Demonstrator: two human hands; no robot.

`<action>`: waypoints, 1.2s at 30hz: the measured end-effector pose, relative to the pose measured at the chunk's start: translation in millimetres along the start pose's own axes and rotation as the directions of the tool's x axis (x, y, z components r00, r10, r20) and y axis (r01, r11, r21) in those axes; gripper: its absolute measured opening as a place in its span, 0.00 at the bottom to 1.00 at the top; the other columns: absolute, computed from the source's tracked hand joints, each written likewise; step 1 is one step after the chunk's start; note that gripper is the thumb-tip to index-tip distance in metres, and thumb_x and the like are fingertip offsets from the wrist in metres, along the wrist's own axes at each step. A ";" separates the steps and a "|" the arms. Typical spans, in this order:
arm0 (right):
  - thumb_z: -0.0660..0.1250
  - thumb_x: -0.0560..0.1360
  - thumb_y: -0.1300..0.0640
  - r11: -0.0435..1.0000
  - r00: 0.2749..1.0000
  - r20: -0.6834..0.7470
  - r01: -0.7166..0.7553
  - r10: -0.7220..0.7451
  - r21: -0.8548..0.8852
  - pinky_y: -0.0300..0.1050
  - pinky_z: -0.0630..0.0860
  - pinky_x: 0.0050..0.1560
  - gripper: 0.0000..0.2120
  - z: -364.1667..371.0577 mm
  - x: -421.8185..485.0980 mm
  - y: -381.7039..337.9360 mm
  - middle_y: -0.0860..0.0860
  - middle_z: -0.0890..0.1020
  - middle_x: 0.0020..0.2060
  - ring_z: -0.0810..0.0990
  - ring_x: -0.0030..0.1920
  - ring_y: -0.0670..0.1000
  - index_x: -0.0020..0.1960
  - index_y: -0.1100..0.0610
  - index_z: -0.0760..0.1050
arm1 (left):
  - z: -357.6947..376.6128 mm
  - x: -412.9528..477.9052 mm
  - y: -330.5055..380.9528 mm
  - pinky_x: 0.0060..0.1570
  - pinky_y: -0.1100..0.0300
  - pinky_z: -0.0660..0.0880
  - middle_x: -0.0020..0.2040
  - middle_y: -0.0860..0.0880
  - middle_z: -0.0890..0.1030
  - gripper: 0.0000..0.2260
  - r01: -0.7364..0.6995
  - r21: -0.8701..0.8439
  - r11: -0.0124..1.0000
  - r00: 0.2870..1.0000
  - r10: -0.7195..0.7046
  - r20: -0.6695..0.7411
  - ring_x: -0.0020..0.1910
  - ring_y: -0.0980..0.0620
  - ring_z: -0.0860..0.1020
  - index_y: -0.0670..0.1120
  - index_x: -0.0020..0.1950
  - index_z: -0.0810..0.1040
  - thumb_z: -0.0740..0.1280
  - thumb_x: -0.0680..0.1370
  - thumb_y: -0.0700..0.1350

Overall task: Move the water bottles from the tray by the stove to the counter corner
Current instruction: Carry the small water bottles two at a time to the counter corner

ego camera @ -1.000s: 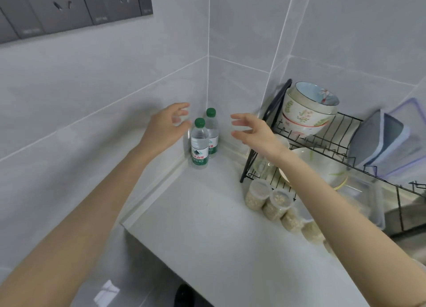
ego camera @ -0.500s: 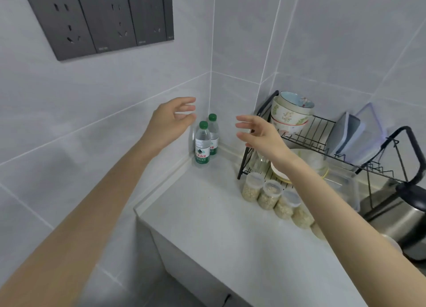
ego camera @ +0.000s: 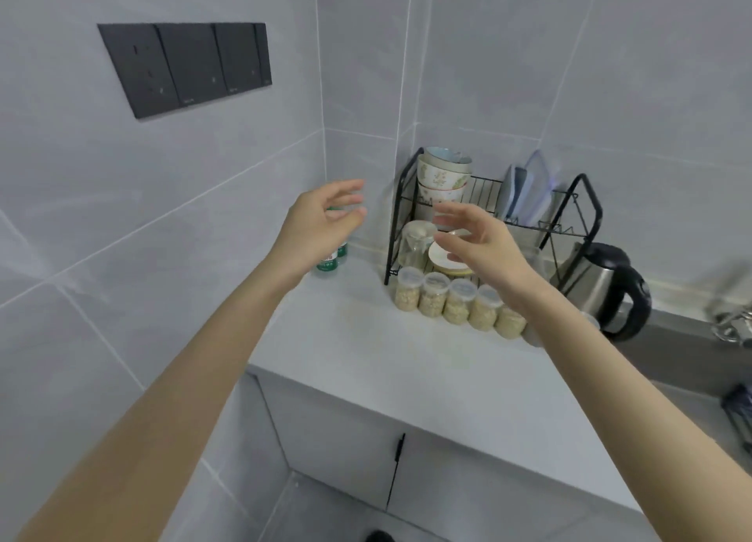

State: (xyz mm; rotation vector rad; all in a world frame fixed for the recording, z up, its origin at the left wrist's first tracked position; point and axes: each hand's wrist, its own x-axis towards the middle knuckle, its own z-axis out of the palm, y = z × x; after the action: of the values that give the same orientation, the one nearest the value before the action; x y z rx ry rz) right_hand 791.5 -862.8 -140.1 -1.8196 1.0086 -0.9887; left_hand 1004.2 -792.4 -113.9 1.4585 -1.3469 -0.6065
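Two small water bottles with green caps and green labels stand side by side in the corner of the white counter, against the tiled wall. My left hand hovers in front of them with fingers apart and holds nothing; it hides most of both bottles. My right hand is raised to the right, in front of the dish rack, fingers spread and empty. Neither the tray nor the stove is in view.
A black wire dish rack with stacked bowls, plates and lids stands right of the bottles. Several lidded jars of grain line its front. A steel kettle sits further right. Dark wall sockets are at upper left.
Both hands have drawn back from the bottles, which stay standing in the corner. The view has pulled away and turned right, bringing in the kettle and the cabinet front.
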 end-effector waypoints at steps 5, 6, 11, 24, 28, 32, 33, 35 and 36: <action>0.68 0.77 0.58 0.999 0.990 -0.138 -0.040 0.035 -0.033 0.39 0.79 0.50 0.18 -47.6 -59.6 -6.0 0.44 0.80 0.59 0.82 0.54 0.45 0.66 0.50 0.73 | 42.1 -23.5 32.2 0.50 0.72 0.73 0.61 0.52 0.79 0.17 -0.073 -0.033 0.997 0.987 0.077 0.140 0.52 0.60 0.79 0.50 0.67 0.74 0.66 0.79 0.42; 0.68 0.77 0.58 0.998 0.985 -0.170 -0.048 0.041 -0.038 0.40 0.79 0.50 0.18 -59.0 -73.0 -6.2 0.45 0.80 0.59 0.82 0.54 0.46 0.66 0.50 0.73 | 53.0 -28.0 38.7 0.49 0.72 0.73 0.61 0.52 0.79 0.17 -0.091 -0.036 0.995 0.980 0.096 0.171 0.52 0.60 0.79 0.50 0.67 0.74 0.66 0.79 0.42; 0.68 0.77 0.59 0.992 0.939 -0.338 -0.095 0.062 -0.083 0.37 0.79 0.49 0.17 -117.8 -146.2 -4.1 0.48 0.80 0.59 0.81 0.52 0.44 0.65 0.50 0.74 | 116.7 -57.9 76.2 0.50 0.73 0.74 0.59 0.53 0.79 0.18 -0.174 -0.096 0.980 0.923 0.196 0.331 0.55 0.58 0.79 0.49 0.68 0.74 0.66 0.78 0.41; 0.68 0.77 0.58 0.954 0.724 -0.677 -0.279 0.136 -0.107 0.49 0.79 0.58 0.18 -279.6 -391.5 -6.4 0.47 0.81 0.59 0.82 0.54 0.46 0.66 0.49 0.74 | 314.7 -197.1 196.9 0.64 0.58 0.73 0.58 0.52 0.80 0.16 -0.312 -0.272 0.910 0.689 0.414 0.595 0.60 0.55 0.77 0.48 0.66 0.75 0.67 0.78 0.41; 0.68 0.77 0.59 0.929 0.631 -0.761 -0.354 0.150 -0.110 0.46 0.79 0.56 0.18 -326.4 -486.8 -12.2 0.47 0.80 0.60 0.81 0.54 0.48 0.65 0.50 0.74 | 378.3 -266.0 243.4 0.58 0.59 0.76 0.61 0.53 0.79 0.17 -0.307 -0.321 0.896 0.620 0.444 0.646 0.57 0.57 0.77 0.50 0.68 0.75 0.66 0.79 0.43; 0.68 0.76 0.60 0.914 0.527 -0.836 -0.398 0.155 -0.082 0.41 0.76 0.52 0.16 -369.0 -586.2 -22.7 0.46 0.80 0.58 0.81 0.55 0.49 0.62 0.49 0.75 | 443.3 -339.2 289.6 0.55 0.61 0.77 0.60 0.53 0.80 0.17 -0.302 -0.409 0.861 0.536 0.508 0.674 0.52 0.62 0.77 0.49 0.67 0.75 0.67 0.79 0.42; 0.68 0.77 0.60 0.907 0.503 -0.849 -0.415 0.162 -0.073 0.40 0.76 0.52 0.16 -376.3 -606.2 -25.5 0.46 0.80 0.58 0.81 0.54 0.49 0.62 0.49 0.75 | 454.7 -354.2 300.0 0.55 0.62 0.76 0.60 0.52 0.80 0.17 -0.296 -0.426 0.855 0.517 0.518 0.681 0.53 0.61 0.78 0.49 0.67 0.75 0.67 0.79 0.42; 0.68 0.77 0.59 0.892 0.440 -0.882 -0.448 0.168 -0.054 0.43 0.77 0.55 0.16 -394.9 -657.6 -32.5 0.46 0.80 0.59 0.81 0.54 0.49 0.63 0.49 0.75 | 484.5 -393.1 325.4 0.55 0.63 0.75 0.61 0.52 0.79 0.17 -0.279 -0.464 0.841 0.455 0.541 0.707 0.57 0.58 0.77 0.48 0.68 0.74 0.67 0.79 0.42; 0.68 0.77 0.59 0.890 0.414 -0.894 -0.455 0.170 -0.042 0.44 0.77 0.56 0.16 -401.4 -675.5 -33.4 0.46 0.80 0.59 0.81 0.54 0.49 0.63 0.48 0.74 | 493.8 -406.4 334.3 0.55 0.65 0.74 0.61 0.52 0.79 0.17 -0.274 -0.480 0.834 0.429 0.552 0.715 0.58 0.57 0.77 0.47 0.68 0.74 0.67 0.79 0.41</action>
State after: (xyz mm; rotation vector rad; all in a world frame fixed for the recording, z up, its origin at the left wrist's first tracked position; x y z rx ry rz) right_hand 190.6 -355.5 -127.4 -1.1222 2.1466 -1.6441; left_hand 331.7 -531.1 -97.7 0.4521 -2.1631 -1.1941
